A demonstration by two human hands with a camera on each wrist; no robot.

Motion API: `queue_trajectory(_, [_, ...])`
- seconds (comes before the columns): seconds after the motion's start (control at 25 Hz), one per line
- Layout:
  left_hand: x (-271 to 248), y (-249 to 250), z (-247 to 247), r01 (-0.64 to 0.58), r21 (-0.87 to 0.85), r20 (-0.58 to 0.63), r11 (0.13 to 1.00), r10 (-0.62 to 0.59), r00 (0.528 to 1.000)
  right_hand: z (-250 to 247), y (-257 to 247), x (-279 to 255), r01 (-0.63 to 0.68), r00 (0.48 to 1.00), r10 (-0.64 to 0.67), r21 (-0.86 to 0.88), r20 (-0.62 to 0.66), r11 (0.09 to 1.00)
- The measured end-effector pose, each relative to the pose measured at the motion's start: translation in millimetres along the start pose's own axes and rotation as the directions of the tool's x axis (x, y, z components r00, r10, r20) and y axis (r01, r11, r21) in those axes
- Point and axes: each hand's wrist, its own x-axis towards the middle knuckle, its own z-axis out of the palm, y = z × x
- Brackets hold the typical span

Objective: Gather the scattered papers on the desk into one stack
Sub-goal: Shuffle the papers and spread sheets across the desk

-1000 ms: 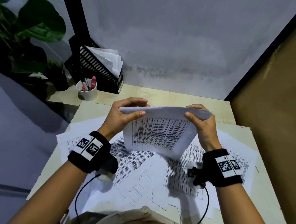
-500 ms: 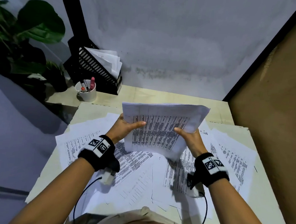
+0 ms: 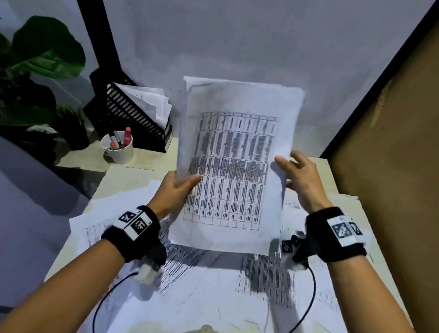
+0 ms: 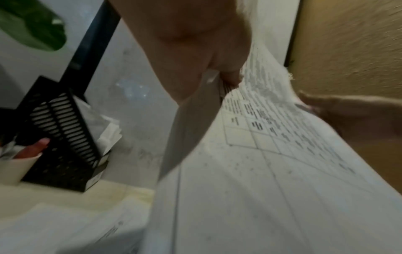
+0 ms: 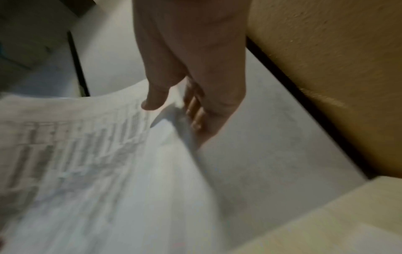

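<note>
A stack of printed papers stands upright in portrait over the desk, its table print facing me. My left hand grips the stack's left edge, thumb on the front; the left wrist view shows the same hand on the stack. My right hand lies against the right edge with fingers stretched and spread. In the right wrist view the right hand has its thumb in front of the stack and its fingers behind. Several loose sheets overlap on the desk below.
A black file rack with papers and a white cup of pens stand at the back left. Beside them is a leafy plant. A brown panel walls the desk's right side; a grey wall is behind.
The stack, held flat and landscape between both hands, has been turned upright to portrait and lifted. My right hand has let go its pinch and moved to the right edge.
</note>
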Motion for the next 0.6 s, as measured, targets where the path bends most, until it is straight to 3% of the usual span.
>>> queue_trajectory(0.12, [-2.8, -14.3, -6.6, 0.046, 0.005, -0.189, 0.999, -0.045, 0.981, -45.9, 68.4, -0.6, -0.308, 0.948, 0.285, -0.184, -0.141, 0.933])
queue_trajectory(0.24, [-5.9, -26.7, -19.6, 0.096, -0.010, -0.271, 0.995, -0.095, 0.958, -90.3, 145.1, -24.3, -0.587, 0.808, 0.518, -0.461, -0.281, 0.666])
queue_trajectory(0.36, [-6.0, -33.3, -25.4, 0.107, 0.042, -0.292, 0.993, -0.090, 0.952, -89.3, 186.3, -49.4, -0.681, 0.703, 0.607, -0.599, -0.371, 0.421])
queue_trajectory(0.48, [-5.5, -34.6, -20.2, 0.106, 0.051, -0.277, 0.993, -0.088, 0.957, -61.8, 195.1, -62.4, -0.687, 0.678, 0.616, -0.643, -0.400, 0.338])
queue_trajectory(0.6, [-1.9, -35.0, -19.4, 0.120, 0.040, -0.293, 0.992, -0.103, 0.951, -45.7, 201.7, -56.2, -0.748, 0.643, 0.616, -0.546, -0.454, 0.378])
